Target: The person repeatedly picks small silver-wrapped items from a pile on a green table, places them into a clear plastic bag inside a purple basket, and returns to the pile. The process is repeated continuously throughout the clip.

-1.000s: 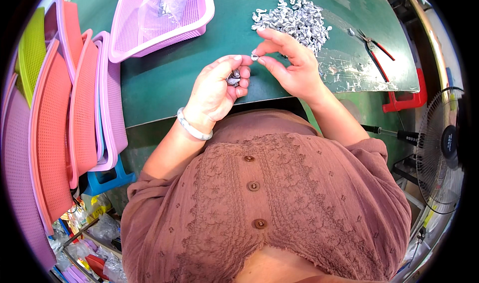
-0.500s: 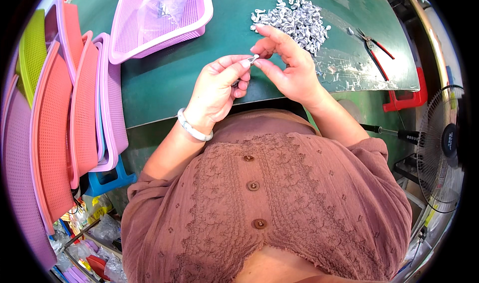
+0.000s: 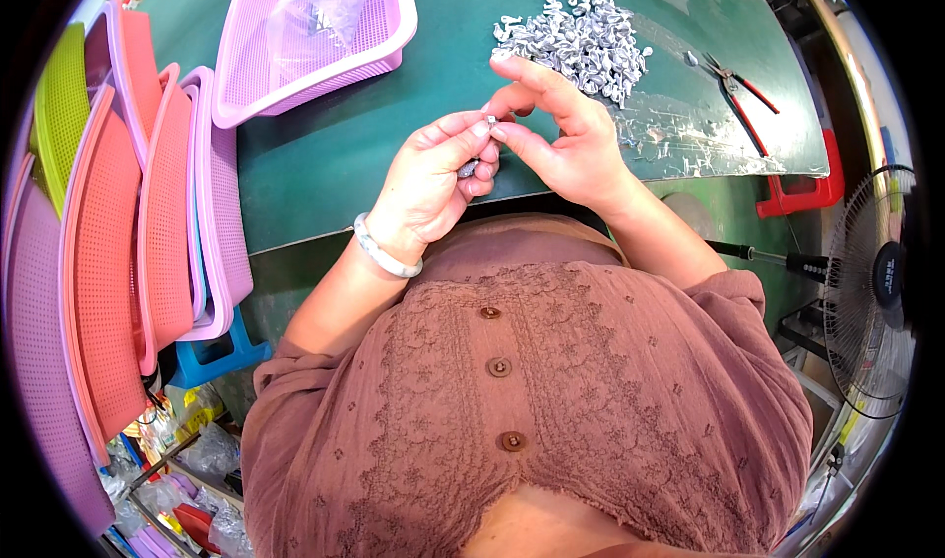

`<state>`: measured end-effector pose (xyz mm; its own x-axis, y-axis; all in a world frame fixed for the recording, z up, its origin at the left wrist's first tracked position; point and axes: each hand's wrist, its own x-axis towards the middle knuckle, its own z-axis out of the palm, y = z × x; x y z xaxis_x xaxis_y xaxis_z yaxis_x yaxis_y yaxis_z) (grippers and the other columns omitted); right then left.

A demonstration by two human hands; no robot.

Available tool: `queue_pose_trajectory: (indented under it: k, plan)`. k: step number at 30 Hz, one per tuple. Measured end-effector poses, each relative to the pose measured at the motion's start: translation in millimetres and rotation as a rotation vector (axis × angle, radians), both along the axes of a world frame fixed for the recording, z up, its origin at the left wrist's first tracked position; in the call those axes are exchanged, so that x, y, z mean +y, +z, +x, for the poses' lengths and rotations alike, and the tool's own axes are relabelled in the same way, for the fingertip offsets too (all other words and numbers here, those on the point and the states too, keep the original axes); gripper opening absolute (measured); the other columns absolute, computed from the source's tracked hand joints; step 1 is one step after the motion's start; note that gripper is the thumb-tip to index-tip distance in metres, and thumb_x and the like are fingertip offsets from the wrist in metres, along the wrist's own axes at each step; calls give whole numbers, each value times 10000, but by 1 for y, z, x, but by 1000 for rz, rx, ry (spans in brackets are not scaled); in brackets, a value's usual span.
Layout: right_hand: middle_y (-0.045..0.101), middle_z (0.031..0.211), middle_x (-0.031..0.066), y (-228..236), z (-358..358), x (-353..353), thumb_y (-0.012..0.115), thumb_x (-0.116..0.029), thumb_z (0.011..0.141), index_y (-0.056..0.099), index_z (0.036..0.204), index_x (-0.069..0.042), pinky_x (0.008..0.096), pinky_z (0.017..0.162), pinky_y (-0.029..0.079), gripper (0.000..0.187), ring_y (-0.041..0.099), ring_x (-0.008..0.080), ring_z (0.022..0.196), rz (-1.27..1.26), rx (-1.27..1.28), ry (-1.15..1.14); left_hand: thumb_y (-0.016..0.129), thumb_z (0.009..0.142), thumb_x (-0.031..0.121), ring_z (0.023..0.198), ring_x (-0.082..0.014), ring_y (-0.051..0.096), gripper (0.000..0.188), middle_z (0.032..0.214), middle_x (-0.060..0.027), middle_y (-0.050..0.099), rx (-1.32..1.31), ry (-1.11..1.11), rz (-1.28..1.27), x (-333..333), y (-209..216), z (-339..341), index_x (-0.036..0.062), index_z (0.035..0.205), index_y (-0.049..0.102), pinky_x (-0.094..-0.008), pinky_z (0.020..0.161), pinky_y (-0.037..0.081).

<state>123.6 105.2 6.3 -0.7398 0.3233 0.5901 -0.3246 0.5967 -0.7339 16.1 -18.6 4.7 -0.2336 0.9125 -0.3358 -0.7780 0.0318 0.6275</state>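
Observation:
My left hand [image 3: 438, 169], with a pale bangle [image 3: 381, 248] at its wrist, pinches a small silver-grey piece [image 3: 491, 121] between thumb and forefinger. Its other fingers curl round a darker grey piece [image 3: 468, 168] that partly shows in the palm. Coming in from the right, my right hand [image 3: 563, 130] closes its thumb and a fingertip on the same silver-grey piece, one finger raised and bent above. Just beyond my right hand lies a pile of small silver-grey curled pieces [image 3: 581, 41] on the green table [image 3: 340, 169].
A lilac perforated basket [image 3: 325, 93] holding a clear plastic bag [image 3: 320, 22] stands at the far left of the table. Red-handled pliers [image 3: 743, 105] lie to the right. Coral, purple and green baskets [image 3: 103, 263] crowd the left side; a fan [image 3: 866, 282] stands right.
Both hands have shifted slightly left, and the silver-grey piece at the fingertips has turned. More of the dark piece in my left palm shows.

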Motion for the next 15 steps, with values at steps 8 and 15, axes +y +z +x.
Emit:
queue_pose_trajectory:
  k: [8, 15]
  plan:
    - [603, 805, 60, 0, -2, -4, 626, 37, 703, 478, 1185, -72, 276, 651, 484, 516, 582, 159, 720, -54, 50, 1, 484, 876, 135, 580, -55, 423, 204, 704, -5, 503, -26, -58, 41, -2, -6, -2, -13, 1007, 530, -170, 460, 319]
    - [595, 815, 68, 1, 1, -3, 615, 58, 711, 447, 1208, -33, 258, 714, 465, 532, 583, 136, 741, 86, -27, -62, 483, 881, 195, 570, -77, 436, 161, 692, -8, 509, 98, -9, -50, 0, 1, 0, 40, 865, 524, -177, 449, 320]
